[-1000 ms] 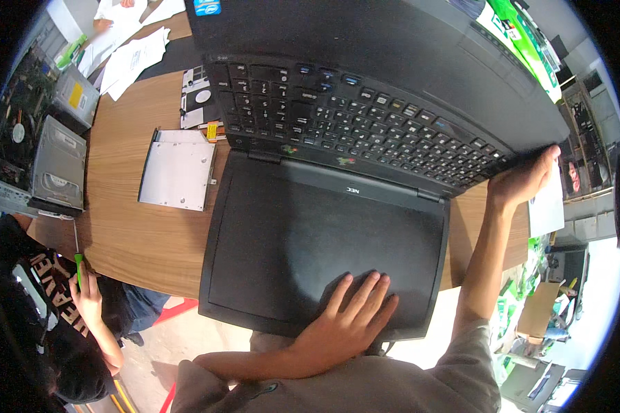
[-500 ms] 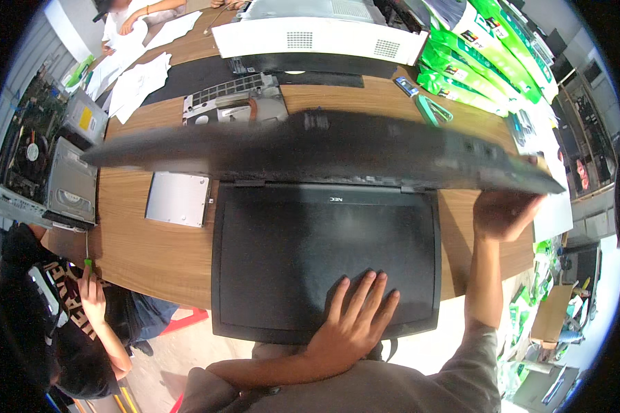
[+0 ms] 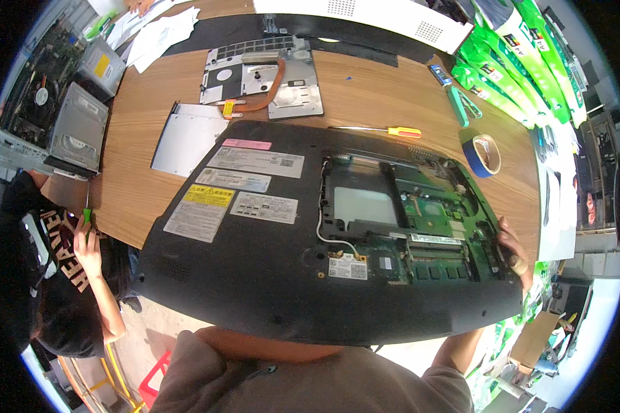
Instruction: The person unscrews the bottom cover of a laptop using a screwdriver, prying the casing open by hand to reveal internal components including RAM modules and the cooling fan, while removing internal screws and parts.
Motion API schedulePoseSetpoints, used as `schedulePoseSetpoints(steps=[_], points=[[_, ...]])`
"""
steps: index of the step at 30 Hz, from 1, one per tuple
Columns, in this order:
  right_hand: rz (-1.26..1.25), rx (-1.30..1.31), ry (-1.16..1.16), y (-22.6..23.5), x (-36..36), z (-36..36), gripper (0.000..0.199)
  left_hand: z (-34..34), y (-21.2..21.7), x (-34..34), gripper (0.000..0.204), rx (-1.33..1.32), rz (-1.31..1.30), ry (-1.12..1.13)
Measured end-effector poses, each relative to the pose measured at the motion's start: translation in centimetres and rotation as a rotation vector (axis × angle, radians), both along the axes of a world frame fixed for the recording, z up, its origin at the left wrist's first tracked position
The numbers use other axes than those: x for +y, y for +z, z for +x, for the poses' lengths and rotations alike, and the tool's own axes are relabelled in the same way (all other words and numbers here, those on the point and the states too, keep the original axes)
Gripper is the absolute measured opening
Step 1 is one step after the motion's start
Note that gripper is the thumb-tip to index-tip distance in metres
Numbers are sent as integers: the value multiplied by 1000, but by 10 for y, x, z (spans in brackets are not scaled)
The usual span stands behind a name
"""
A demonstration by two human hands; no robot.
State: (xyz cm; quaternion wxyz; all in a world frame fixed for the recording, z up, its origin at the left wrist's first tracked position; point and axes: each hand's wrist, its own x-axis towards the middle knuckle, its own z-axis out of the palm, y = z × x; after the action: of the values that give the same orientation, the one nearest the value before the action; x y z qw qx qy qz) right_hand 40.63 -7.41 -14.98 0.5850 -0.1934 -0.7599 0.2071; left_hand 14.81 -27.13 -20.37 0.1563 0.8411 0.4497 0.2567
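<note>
A black laptop (image 3: 255, 289) fills the middle, underside up, with several labels on its left half. Its right half has no cover, so a green circuit board (image 3: 430, 210), memory slots and a small wireless card (image 3: 348, 267) lie bare. My right hand (image 3: 513, 248) grips the laptop's right edge, fingers curled over the rim. My left forearm runs beneath the near edge; the laptop hides the left hand itself. Just beyond the far edge a yellow-and-red screwdriver (image 3: 403, 132) lies on the table.
Farther back are a metal laptop cover plate and heat pipe (image 3: 279, 86), a silver drive (image 3: 186, 141), a blue tape roll (image 3: 482, 156) and a teal cutter (image 3: 458, 107). Green paper packs (image 3: 523, 62) stand far right. At left, another person's hand (image 3: 86, 244) holds a green screwdriver beside an opened computer case (image 3: 69, 131).
The base has been lowered toward me from its raised, edge-on position, showing its underside and covering the screen half and my left hand. My right hand came down with it.
</note>
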Motion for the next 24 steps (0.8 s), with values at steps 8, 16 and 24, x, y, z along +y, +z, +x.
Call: schedulePoseSetpoints(steps=[8, 16, 24], points=[[-371, 238, -436, -7, -26, -5, 36, -79, -2, -32, 47, -113, -158, 193], [6, 49, -698, -8, -50, -5, 39, -138, 24, -20, 55, -739, 134, 916], [-64, 308, -665, 5, -68, -11, 37, -128, 61, 26, 60, -920, 632, 893]])
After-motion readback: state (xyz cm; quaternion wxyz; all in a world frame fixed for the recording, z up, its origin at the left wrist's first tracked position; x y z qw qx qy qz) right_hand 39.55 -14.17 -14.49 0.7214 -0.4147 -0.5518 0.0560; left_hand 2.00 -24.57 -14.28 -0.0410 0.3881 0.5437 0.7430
